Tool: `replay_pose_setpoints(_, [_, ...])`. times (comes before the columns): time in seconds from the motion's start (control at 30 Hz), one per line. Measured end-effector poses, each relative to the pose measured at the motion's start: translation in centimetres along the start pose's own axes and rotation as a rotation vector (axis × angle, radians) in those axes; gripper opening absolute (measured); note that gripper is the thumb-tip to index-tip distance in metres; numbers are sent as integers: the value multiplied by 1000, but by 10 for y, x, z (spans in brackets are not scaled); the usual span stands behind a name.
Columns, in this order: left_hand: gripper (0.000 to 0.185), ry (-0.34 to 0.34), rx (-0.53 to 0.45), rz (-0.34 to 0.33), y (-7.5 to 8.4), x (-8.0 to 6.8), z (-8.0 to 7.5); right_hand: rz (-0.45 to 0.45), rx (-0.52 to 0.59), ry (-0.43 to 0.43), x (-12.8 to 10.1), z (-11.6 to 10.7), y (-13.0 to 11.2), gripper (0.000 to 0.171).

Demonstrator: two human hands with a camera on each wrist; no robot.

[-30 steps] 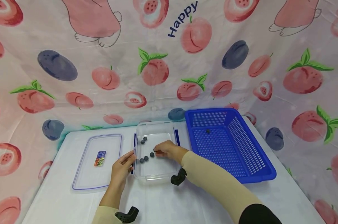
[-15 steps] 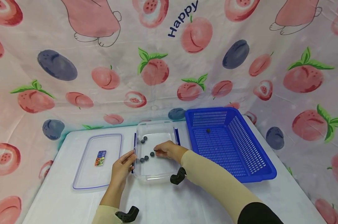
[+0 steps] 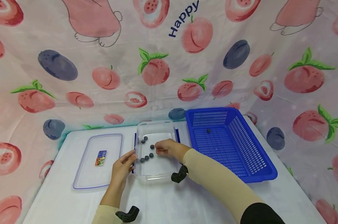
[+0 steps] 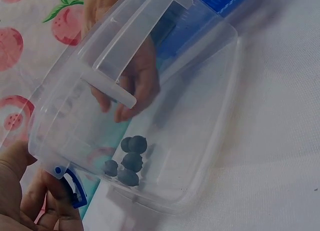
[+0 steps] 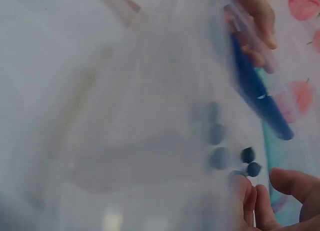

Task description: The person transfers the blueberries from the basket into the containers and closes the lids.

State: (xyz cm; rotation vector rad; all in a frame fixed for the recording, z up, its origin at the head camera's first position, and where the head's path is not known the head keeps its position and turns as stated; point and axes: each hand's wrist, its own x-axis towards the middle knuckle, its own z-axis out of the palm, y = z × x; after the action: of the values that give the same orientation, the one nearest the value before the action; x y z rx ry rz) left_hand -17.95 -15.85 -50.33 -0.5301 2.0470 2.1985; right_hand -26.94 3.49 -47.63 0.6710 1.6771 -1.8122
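Several blueberries [image 3: 147, 158] lie in a clear plastic box [image 3: 157, 174] with blue side latches; most also show as dark berries [image 4: 132, 162] in the left wrist view. My right hand [image 3: 167, 147] is inside the box, thumb and fingers apart in the right wrist view. One blueberry [image 3: 152, 147] sits right at its fingertips. My left hand [image 3: 122, 166] holds the box's left side, thumb above and fingers below near the blue latch [image 4: 75, 188].
A clear lid [image 3: 85, 174] with blue edging and a colourful label [image 3: 100, 158] lies left of the box. To the right stands a blue perforated basket [image 3: 258, 152] with one blueberry [image 3: 208, 130] in it. A fruit-print cloth hangs behind the white table [image 3: 185, 205].
My right hand has drawn slightly back and loosened, leaving a blueberry in sight at its fingertips. The berry below has shifted slightly toward its neighbours. My left hand stays on the box.
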Motion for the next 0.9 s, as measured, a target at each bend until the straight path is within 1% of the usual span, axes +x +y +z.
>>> replay_pose_setpoints(0.07, [47, -3, 5, 1, 1, 0, 0, -5, 17, -32, -4, -2, -8, 35])
replay_pose_setpoints(0.17, [47, -1, 11, 3, 1, -1, 0, -14, 97, -90, -12, -6, -25, 40])
replay_pose_setpoints(0.27, [46, 4, 15, 2, 1, -1, 0, -51, 168, -135, -21, -14, -42, 43])
replay_pose_setpoints(0.3, [46, 5, 14, -1, 1, -1, 0, -63, 175, -152, -24, -19, -48, 43])
replay_pose_setpoints(0.4, [46, 5, 14, -8, 0, -1, 0, -120, 136, -184, -33, -38, -64, 43])
replay_pose_setpoints(0.5, [46, 5, 13, -9, 0, -1, 1, -171, 81, -194, -41, -65, -79, 45])
replay_pose_setpoints(0.6, [47, 4, 12, -4, 0, 0, 1, -230, 2, -148, -45, -97, -91, 49])
replay_pose_setpoints(0.7, [47, 5, 8, -3, 0, 0, 0, -278, -121, -46, -43, -128, -95, 51])
replay_pose_setpoints(0.77, [47, 5, 6, -4, 0, 0, 0, -301, -225, 40, -39, -145, -92, 50])
replay_pose_setpoints(0.8, [47, 5, 6, -6, 0, 0, 0, -306, -259, 76, -37, -153, -90, 50])
replay_pose_setpoints(0.9, [47, 1, 6, -7, -1, -1, 0, -332, -310, 150, -30, -173, -80, 49])
